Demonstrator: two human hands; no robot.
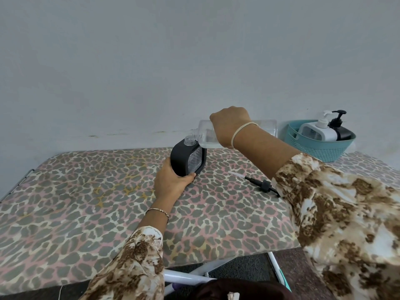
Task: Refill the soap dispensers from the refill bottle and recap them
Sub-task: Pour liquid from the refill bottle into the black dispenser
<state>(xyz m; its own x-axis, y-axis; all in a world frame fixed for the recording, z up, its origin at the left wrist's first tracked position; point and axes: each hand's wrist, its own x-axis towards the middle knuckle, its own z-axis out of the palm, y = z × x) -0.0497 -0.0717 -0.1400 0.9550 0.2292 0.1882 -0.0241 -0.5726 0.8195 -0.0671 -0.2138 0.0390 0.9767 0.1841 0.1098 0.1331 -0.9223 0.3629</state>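
A black soap dispenser (pixel 184 159) with a clear front panel stands uncapped on the leopard-print table (pixel 86 202). My left hand (pixel 171 180) grips its lower left side. My right hand (pixel 229 126) holds a clear refill bottle (pixel 203 135) tipped on its side, its open neck touching the dispenser's clear neck. Clear liquid sits in the lower part of the refill bottle. The dispenser's black pump cap (pixel 259 184) with its white tube lies on the table to the right, partly hidden by my right sleeve.
A teal basket (pixel 320 150) at the back right holds a white pump dispenser (pixel 318 131) and a black pump dispenser (pixel 342 131). A grey wall rises right behind the table. White folding legs (pixel 194 276) show below the front edge.
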